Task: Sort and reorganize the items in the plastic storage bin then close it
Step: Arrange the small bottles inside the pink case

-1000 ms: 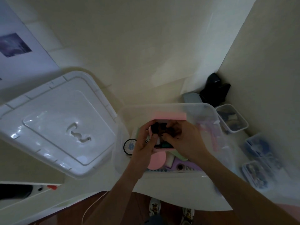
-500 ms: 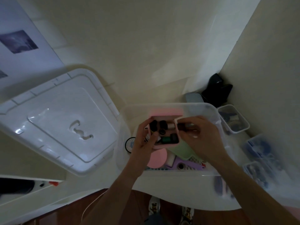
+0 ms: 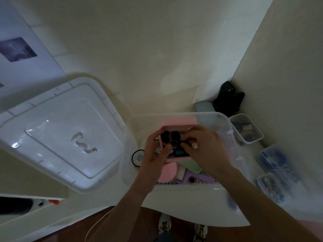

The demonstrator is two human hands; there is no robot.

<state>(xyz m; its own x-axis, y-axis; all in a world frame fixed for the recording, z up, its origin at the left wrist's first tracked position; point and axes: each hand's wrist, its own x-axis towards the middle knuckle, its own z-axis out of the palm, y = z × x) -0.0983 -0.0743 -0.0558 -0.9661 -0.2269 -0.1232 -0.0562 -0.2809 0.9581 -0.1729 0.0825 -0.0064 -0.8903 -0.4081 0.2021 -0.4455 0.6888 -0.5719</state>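
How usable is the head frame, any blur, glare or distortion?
Head view: dim overall; glare patches on the white lid; wide-angle bending at the edges; small containers at right smeared; the spools in the pink box read only as dark shapes between the left hand and right hand.

Pink box (image 3: pixel 178 123) showing black spools (image 3: pixel 174 135) and teal spool (image 3: pixel 180 152). Clear storage bin (image 3: pixel 225 126) showing pink disc (image 3: pixel 168 172), pale green container (image 3: pixel 189 165), purple tray (image 3: pixel 197 179). White lid (image 3: pixel 59 135) lying beside bin.
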